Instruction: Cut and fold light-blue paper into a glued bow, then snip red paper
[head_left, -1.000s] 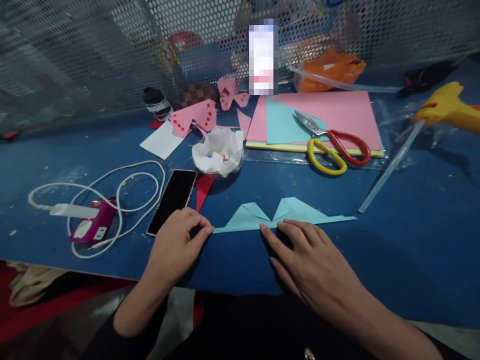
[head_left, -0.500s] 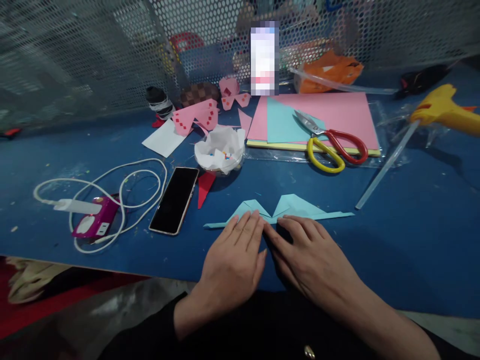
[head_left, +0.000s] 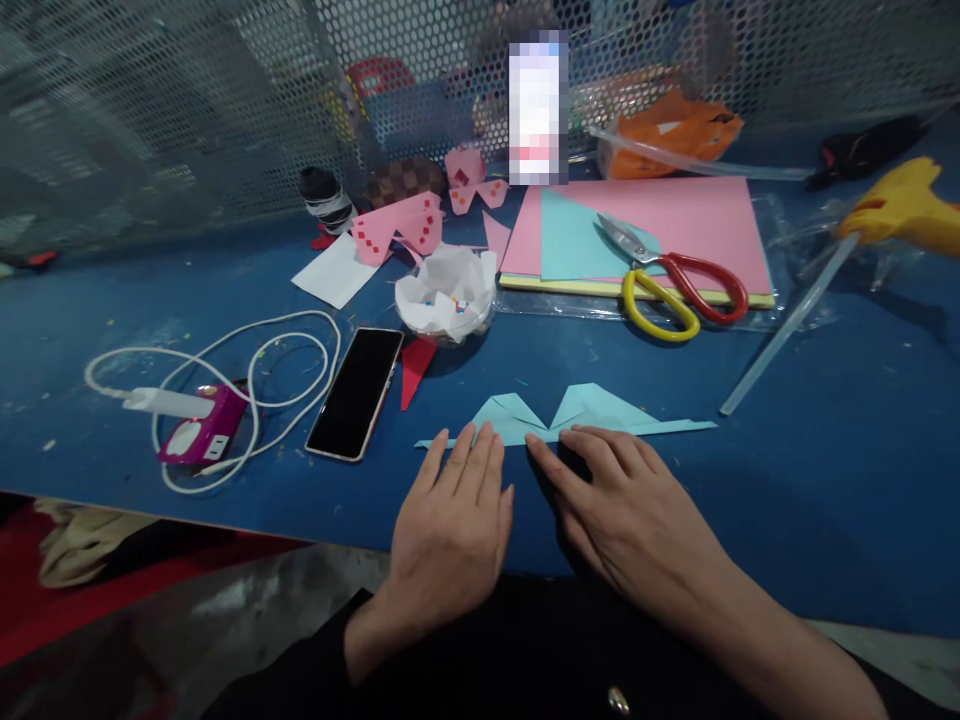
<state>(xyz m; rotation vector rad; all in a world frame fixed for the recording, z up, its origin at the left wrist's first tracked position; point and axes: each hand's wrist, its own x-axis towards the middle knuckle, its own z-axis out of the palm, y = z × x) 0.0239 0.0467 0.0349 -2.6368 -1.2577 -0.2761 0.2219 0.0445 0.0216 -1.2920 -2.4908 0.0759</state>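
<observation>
Now only resting from above, not clamped on anything. With the left hand [head_left: 450, 530], laid flat with fingers side by side, touching by the fingertips the near edge of a light-blue folded paper [head_left: 600, 408], on its left half. With the right hand [head_left: 637, 510], more bent at the fingers, touching the same edge at the middle notch and a little to the right. Separated from each other by a narrow gap.

Lying flat on the table [head_left: 825, 480], just ahead of the fingertips, with two wing-like peaks pointing away from the hands and with thin ends reaching out beyond on both sides.

Probably very light, rather soft in the peaks, somewhat stiffer along the folded near edge. Likely easy to crease wrongly, and able to slide if pushed sideways. Best to hold by this edge close to the notch, with flat fingers, not by the thin ends.

Also visible, farther ahead of the right hand: scissors [head_left: 640, 257] on coloured sheets [head_left: 705, 220]. Left of the left hand, not touched: a phone [head_left: 356, 395].
</observation>
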